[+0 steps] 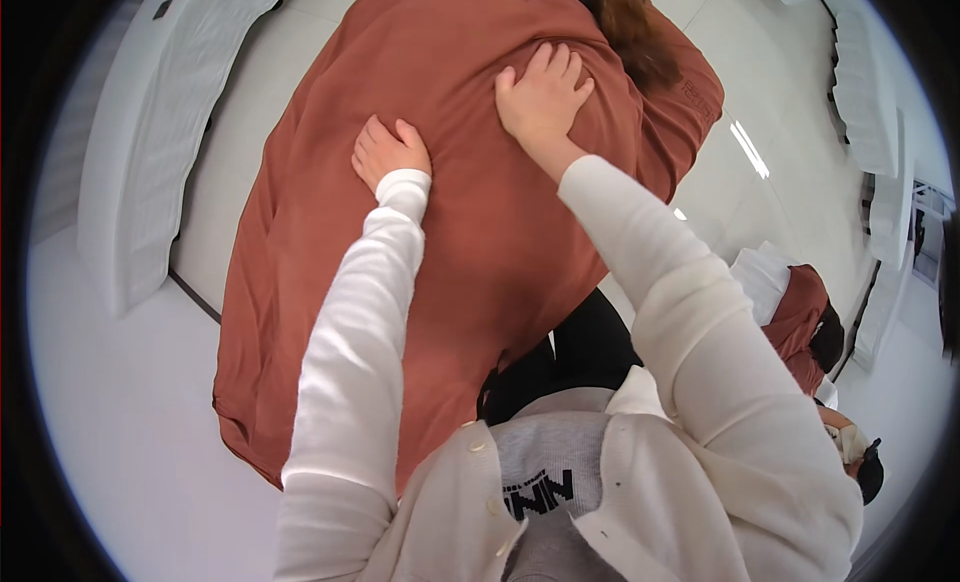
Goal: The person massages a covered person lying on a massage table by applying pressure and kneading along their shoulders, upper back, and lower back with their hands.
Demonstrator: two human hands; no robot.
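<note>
A person in a rust-red garment (pixel 450 232) is bent forward or lying before me, back turned up. My left hand (pixel 390 150) lies on the left part of the back, fingers stretched out and thumb apart. Farther up and to the right, my right hand (pixel 545 94) rests with spread fingers near the shoulder. Both palms are against the cloth, and neither hand grips anything. The person's brown hair (pixel 640 37) shows at the top, beside a rust-red sleeve (pixel 690 102) with small lettering.
White-draped furniture (pixel 165 132) stands along the left, with more white drapes (pixel 865 82) on the right. Pale tiled floor (pixel 760 52) lies between. Other people, one in a rust-red garment (pixel 797 327), are low at the right edge.
</note>
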